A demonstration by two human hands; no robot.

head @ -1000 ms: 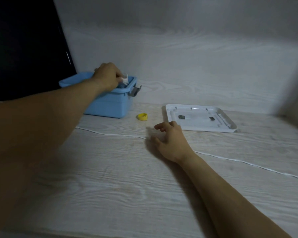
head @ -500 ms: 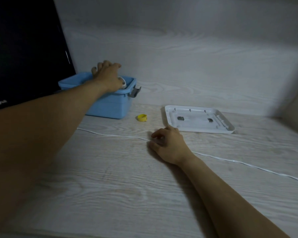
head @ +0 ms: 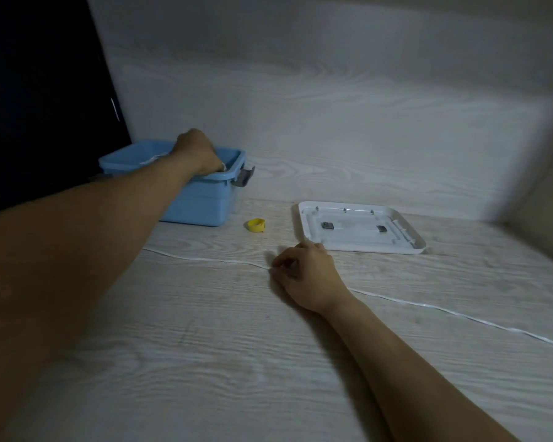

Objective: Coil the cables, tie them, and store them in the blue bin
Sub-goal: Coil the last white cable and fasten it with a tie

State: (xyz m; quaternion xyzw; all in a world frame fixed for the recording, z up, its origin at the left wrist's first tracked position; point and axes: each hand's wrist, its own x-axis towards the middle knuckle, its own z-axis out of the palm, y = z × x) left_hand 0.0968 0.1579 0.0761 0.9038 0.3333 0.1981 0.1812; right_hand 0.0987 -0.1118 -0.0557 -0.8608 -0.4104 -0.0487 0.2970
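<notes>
Cable [head: 205, 259] number two, thin and white, lies stretched across the middle of the desk [head: 224, 355], running from under your left forearm toward the right edge, where it leaves the view; your right hand [head: 304, 275] sits on it about midway, knuckles up, fingers curled with the fingertips pinching the line against the wood; past the wrist the white line carries on, slanting toward the near right.

Your left hand [head: 197, 151] reaches down into the blue bin [head: 201, 202] at the far left corner of the desk; the fingers are bent downward below the rim and a scrap of white shows at their tips, but you cannot tell from here whether they grip it or merely touch it; another pale streak shows inside the bin by the wrist, too blurred to name.

A grey latch [head: 244, 177] hangs off the bin's right end; just beside the bin, toward the middle of the desk, sits a small yellow ring-shaped object [head: 255, 225]; further right, near the far edge, the white lid [head: 406, 247] lies upside down and flat, its near left corner close to your right knuckles; a dark screen [head: 39, 100] stands behind the bin on the left.
</notes>
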